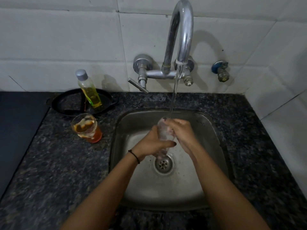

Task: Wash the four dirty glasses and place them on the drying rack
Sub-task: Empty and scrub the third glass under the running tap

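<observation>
- Clear glass point(163, 132) is held over the sink point(209, 140), just 12 o'clock of the drain point(164, 164). It is tilted, with the mouth toward 12 and the base toward 6.
- Left hand point(154, 144) wraps the lower half of the clear glass. Fingers curl behind it and the thumb lies across the front, pointing to 3 o'clock. There is a dark band point(134, 156) on that wrist.
- Right hand point(181, 132) grips the upper half near the rim from the 3 o'clock side, fingers curled round the wall. Some fingers show blurred through the glass.
- Tap point(181, 30) is running. The water stream point(174, 95) falls from the spout and lands at the mouth of the clear glass, right by the right hand.
- Dirty glass point(86, 127) stands upright on the dark speckled counter point(49, 163), at 9–10 o'clock of the sink and apart from its rim. It has an orange tint at the base and brown and whitish residue inside.
- Black pan point(57, 108) sits at 12 o'clock of the dirty glass, back by the tiled wall point(66, 39).
- Soap bottle point(88, 88), with yellow liquid and a grey cap, stands in the pan, leaning slightly.
- Blue-topped valve point(221, 71) is on the wall at 3 o'clock of the tap body.
</observation>
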